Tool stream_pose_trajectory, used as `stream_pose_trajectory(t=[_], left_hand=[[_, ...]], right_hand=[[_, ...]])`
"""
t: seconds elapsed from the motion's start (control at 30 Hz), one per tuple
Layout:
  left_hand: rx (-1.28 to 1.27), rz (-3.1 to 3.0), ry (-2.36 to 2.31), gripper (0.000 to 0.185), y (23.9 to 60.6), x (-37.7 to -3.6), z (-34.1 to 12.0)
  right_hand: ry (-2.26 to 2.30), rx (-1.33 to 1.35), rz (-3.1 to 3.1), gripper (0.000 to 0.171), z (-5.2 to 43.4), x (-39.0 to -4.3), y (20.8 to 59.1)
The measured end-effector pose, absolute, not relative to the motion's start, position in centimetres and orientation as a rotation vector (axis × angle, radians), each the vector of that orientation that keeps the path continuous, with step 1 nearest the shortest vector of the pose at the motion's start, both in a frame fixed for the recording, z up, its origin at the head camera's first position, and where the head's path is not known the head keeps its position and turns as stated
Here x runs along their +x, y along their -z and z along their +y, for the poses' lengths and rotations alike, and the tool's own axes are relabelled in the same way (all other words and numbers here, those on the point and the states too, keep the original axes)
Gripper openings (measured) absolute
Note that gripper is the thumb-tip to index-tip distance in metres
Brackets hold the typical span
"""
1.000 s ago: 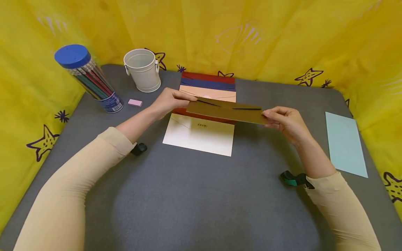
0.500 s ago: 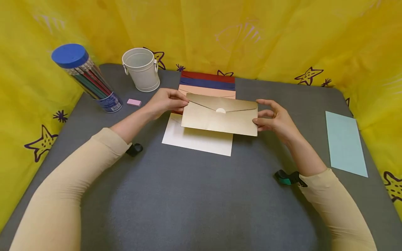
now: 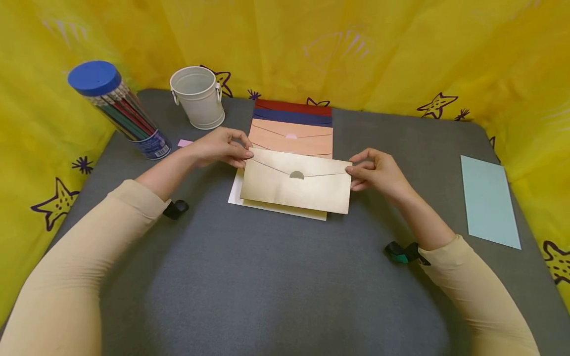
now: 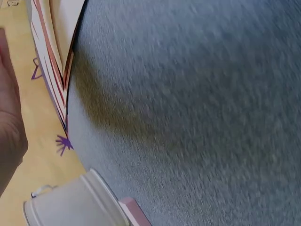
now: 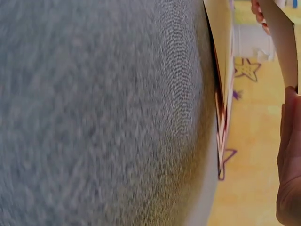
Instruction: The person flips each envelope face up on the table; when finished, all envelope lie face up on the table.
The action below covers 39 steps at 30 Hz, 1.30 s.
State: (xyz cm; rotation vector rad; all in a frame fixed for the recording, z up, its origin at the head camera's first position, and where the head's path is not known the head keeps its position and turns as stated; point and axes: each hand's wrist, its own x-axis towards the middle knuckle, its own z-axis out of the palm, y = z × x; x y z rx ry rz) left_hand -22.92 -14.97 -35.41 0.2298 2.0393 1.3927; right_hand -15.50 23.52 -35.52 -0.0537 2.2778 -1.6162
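Observation:
A pale gold envelope (image 3: pixel 296 195) is held flap side up, with a half-round seal at its flap, above a row of overlapping envelopes. My left hand (image 3: pixel 224 147) pinches its upper left corner between thumb and fingers. At the upper right corner, my right hand (image 3: pixel 378 173) pinches it too. Beneath lies a white envelope (image 3: pixel 236 193), mostly covered. Behind it show a peach envelope (image 3: pixel 271 131), a blue one (image 3: pixel 291 116) and a dark red one (image 3: pixel 291 106). In the right wrist view the held envelope (image 5: pixel 282 42) is apart from the stack (image 5: pixel 221 70).
A tilted-looking pencil tub (image 3: pixel 120 109) with a blue lid stands at the back left. Beside it are a white metal bucket (image 3: pixel 198 99) and a pink eraser (image 3: pixel 184 143), partly behind my left hand. A light blue sheet or envelope (image 3: pixel 490 201) lies on the right of the grey table (image 3: pixel 285 287).
The gold envelope has tipped from nearly edge-on to face up and come nearer, lower over the white envelope. Both hands moved with it, slightly left, uncovering more peach behind.

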Motion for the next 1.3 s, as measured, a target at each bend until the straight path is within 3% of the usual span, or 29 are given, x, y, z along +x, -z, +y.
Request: stream_pose_trajectory(t=[0.47,1.3], left_hand=[[0.157,1.875,-0.870,0.019,35.4,-23.6,-16.7],[0.118,1.908,-0.804,0.017,36.2,-23.1,-16.7]], right_hand=[[1.373,-0.067,2.066,0.024,21.5,-15.3,37.6],[1.247,-0.075,2.156,0.025,20.5,-15.5,38.8]])
